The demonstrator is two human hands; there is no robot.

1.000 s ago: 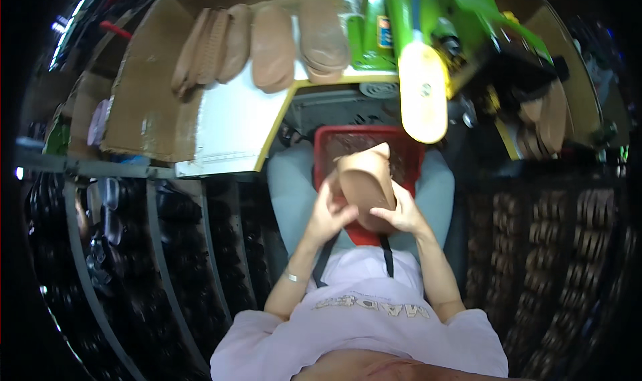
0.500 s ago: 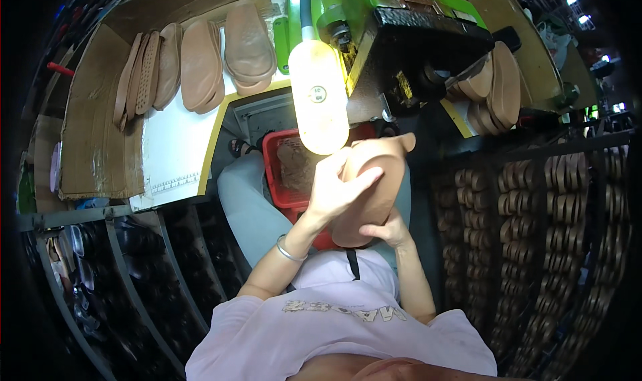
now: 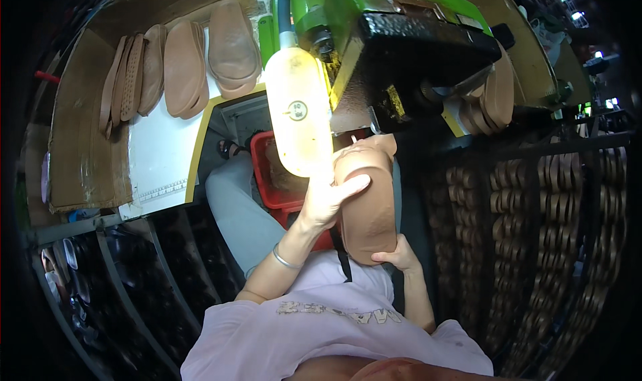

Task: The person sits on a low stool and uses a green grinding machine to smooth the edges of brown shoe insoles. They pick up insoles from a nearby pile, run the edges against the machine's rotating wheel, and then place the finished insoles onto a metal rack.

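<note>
A tan shoe sole [image 3: 370, 210] is held between my two hands above my lap, its broad face toward me. My left hand [image 3: 328, 197] grips its left edge, the thumb lying across the face and the other fingers hidden behind or under the lamp's glare. At the lower right end my right hand [image 3: 399, 255] pinches the rim, thumb on top. The far end of the sole looks uneven, with a piece sticking out to the right; I cannot make out what that piece is.
A bright yellow-white lamp [image 3: 299, 113] hangs just above my left hand. Beyond it stands a green and black machine [image 3: 428, 47]. More tan soles [image 3: 185, 67] lean in a cardboard box [image 3: 90, 160] at the left. A red basket [image 3: 267, 194] sits between my legs. Loaded racks [image 3: 515, 220] flank me.
The sole has turned more upright and its face now shows more fully. My right hand has shifted down along its near end. The whole view has swung slightly.
</note>
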